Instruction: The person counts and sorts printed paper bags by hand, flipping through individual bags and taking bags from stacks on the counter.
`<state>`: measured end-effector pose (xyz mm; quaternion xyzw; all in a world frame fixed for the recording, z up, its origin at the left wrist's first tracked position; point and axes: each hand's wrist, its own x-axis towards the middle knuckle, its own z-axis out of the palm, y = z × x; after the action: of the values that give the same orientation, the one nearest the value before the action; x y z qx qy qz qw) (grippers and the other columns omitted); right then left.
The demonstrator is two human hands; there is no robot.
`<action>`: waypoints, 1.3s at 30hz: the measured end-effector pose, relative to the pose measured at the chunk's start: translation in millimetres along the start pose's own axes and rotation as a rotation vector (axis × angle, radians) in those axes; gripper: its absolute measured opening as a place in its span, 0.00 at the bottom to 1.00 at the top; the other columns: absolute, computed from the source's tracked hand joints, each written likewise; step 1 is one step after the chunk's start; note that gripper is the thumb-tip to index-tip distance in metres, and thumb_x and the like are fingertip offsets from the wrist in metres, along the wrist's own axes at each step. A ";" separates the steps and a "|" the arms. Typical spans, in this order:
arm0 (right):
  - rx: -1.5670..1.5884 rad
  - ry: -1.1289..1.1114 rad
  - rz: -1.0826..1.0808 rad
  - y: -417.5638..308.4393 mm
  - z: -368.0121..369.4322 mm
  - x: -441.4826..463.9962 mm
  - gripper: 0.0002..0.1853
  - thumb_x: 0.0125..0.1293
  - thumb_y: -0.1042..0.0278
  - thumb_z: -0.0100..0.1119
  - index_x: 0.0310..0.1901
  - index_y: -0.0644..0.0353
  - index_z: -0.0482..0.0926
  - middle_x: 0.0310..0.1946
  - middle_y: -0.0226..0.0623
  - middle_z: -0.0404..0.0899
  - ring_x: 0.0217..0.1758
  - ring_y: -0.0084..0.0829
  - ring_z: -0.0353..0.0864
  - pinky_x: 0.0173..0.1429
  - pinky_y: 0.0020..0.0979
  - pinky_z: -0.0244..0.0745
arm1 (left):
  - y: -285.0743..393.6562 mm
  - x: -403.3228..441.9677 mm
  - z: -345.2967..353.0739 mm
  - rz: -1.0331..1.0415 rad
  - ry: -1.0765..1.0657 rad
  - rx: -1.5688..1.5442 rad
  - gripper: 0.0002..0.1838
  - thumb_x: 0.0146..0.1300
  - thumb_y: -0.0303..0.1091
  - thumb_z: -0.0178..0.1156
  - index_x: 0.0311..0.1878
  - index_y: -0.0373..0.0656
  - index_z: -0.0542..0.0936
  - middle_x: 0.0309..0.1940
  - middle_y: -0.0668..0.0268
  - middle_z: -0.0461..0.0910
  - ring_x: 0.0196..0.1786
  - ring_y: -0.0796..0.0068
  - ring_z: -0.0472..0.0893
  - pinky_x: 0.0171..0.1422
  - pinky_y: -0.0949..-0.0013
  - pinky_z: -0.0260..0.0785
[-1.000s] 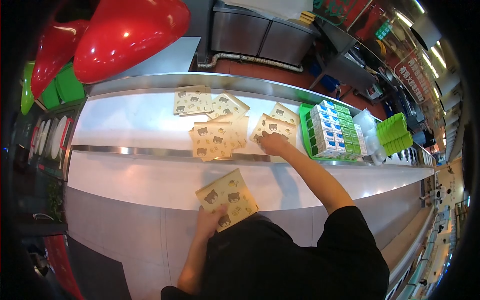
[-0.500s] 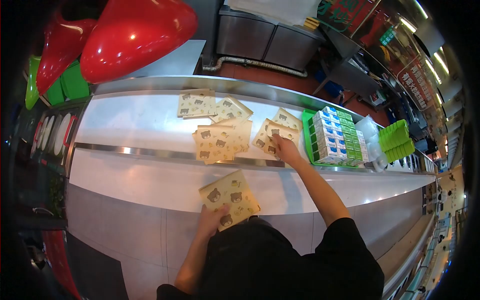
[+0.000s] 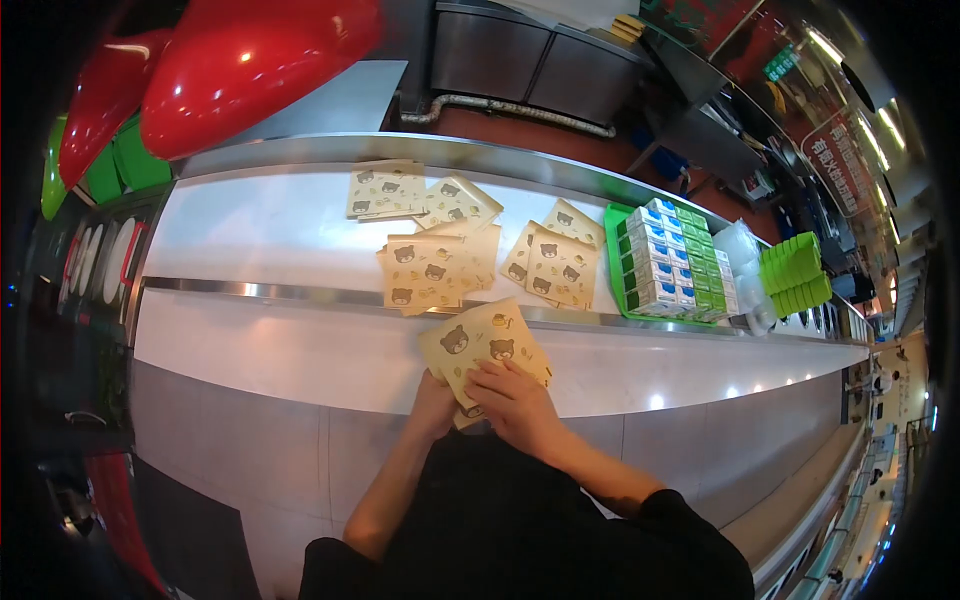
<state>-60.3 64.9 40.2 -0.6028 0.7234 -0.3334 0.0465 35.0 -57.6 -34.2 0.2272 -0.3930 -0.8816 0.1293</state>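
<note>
In front of my body, over the counter's near edge, is a small stack of tan paper bags printed with brown bears. My left hand grips it from the lower left, its fingers mostly hidden behind the paper. Bent across the front is my right hand, its fingertips pressed on the top bag; its thumb is hard to make out. More bear-print paper bags lie in loose, overlapping piles: a back-left pile, a large middle pile and a right pile.
A metal strip runs along the white counter. At the right, a green tray holds many small cartons. Stacked green containers stand beyond clear plastic ones. A shiny red shape looms at upper left.
My right hand has left the right pile and come back to the stack in my left hand. That stack has shifted slightly up and right. The right pile's top bag now lies flat.
</note>
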 end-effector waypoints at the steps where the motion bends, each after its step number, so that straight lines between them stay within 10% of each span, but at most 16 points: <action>1: -0.035 -0.006 -0.005 -1.8 3.1 -1.5 0.16 0.51 0.79 0.62 0.43 0.56 0.80 0.50 0.36 0.79 0.58 0.40 0.76 0.63 0.46 0.68 | 0.3 0.2 -0.7 -0.005 -0.003 0.003 0.17 0.67 0.26 0.53 0.58 0.35 0.70 0.50 0.56 0.77 0.46 0.66 0.81 0.45 0.66 0.80; 9: -0.070 -0.091 -0.014 -11.4 2.1 -6.6 0.17 0.55 0.75 0.61 0.47 0.53 0.80 0.56 0.35 0.75 0.65 0.42 0.69 0.67 0.50 0.62 | -7.4 -2.7 -2.8 -0.162 -0.010 -0.420 0.23 0.75 0.44 0.38 0.63 0.36 0.64 0.56 0.54 0.73 0.53 0.62 0.78 0.54 0.62 0.76; 27: -0.041 0.128 -0.014 15.3 -38.1 -38.3 0.18 0.56 0.72 0.62 0.50 0.55 0.77 0.57 0.44 0.70 0.62 0.48 0.69 0.66 0.52 0.62 | -12.6 -5.2 18.1 -0.120 0.016 -0.068 0.21 0.64 0.28 0.57 0.59 0.35 0.67 0.51 0.57 0.76 0.50 0.67 0.79 0.50 0.65 0.77; 30: 0.112 0.451 0.306 51.7 -47.1 -42.1 0.15 0.63 0.70 0.55 0.52 0.53 0.75 0.55 0.45 0.72 0.59 0.44 0.72 0.62 0.44 0.67 | -7.8 -4.6 33.8 -0.139 -0.071 0.010 0.23 0.62 0.28 0.59 0.59 0.35 0.67 0.51 0.57 0.76 0.51 0.66 0.79 0.51 0.63 0.77; 32: 1.139 0.520 1.022 73.5 -46.4 -50.0 0.15 0.69 0.66 0.49 0.56 0.56 0.71 0.55 0.46 0.70 0.57 0.40 0.71 0.59 0.40 0.69 | -12.5 -0.7 45.0 -0.160 -0.098 0.028 0.24 0.61 0.28 0.60 0.59 0.34 0.67 0.51 0.57 0.76 0.51 0.66 0.79 0.51 0.63 0.77; 33: 1.510 0.386 0.956 80.9 -50.8 -59.2 0.16 0.72 0.63 0.46 0.57 0.61 0.69 0.53 0.43 0.73 0.56 0.33 0.73 0.57 0.36 0.72 | -15.9 0.7 50.5 -0.171 -0.116 0.034 0.25 0.60 0.28 0.61 0.59 0.34 0.67 0.51 0.57 0.77 0.51 0.66 0.79 0.52 0.64 0.76; 39: 1.359 0.206 1.003 95.6 -42.7 -94.1 0.18 0.69 0.69 0.53 0.58 0.63 0.70 0.48 0.36 0.78 0.46 0.26 0.78 0.50 0.29 0.77 | -36.6 12.4 79.7 -0.219 -0.125 0.209 0.27 0.56 0.24 0.59 0.60 0.34 0.66 0.50 0.55 0.77 0.49 0.65 0.79 0.51 0.64 0.77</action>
<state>-135.4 172.9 -9.8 -0.0187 0.5481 -0.6885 0.4745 -17.6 11.9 -18.6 0.2257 -0.4626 -0.8572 -0.0162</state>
